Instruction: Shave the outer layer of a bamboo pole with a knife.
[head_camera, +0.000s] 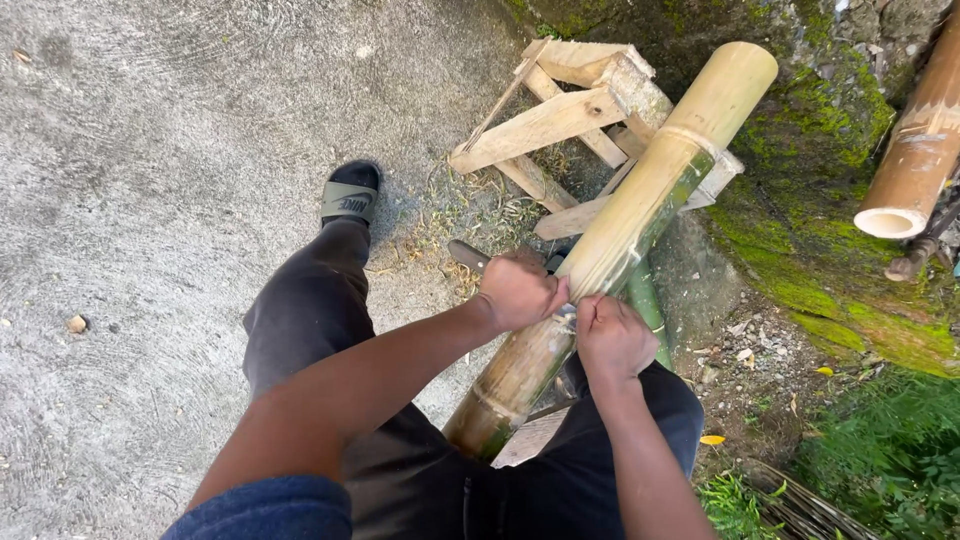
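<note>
Place: on a rough concrete yard (150, 200) beside a mossy bank (830, 250), seen from the head camera looking down.
Bamboo pole: 1 thick bamboo pole (640, 200) lies slanted, its upper end resting on a wooden stand (560, 120), its lower end down between the person's legs; the skin is partly scraped pale, with green left along the right side.
Left hand: the left hand (518, 290) is closed around a knife handle (466, 254) that sticks out to the left, held against the pole.
Right hand: the right hand (612, 340) is a tight fist gripping the other end of the tool, pressed to the pole's right side; the blade itself is mostly hidden.
Foot: 1 sandal (350, 195) stands flat on the concrete.
Nearby: a 2nd bamboo pole (915, 160) leans at the right edge, its hollow end showing.
</note>
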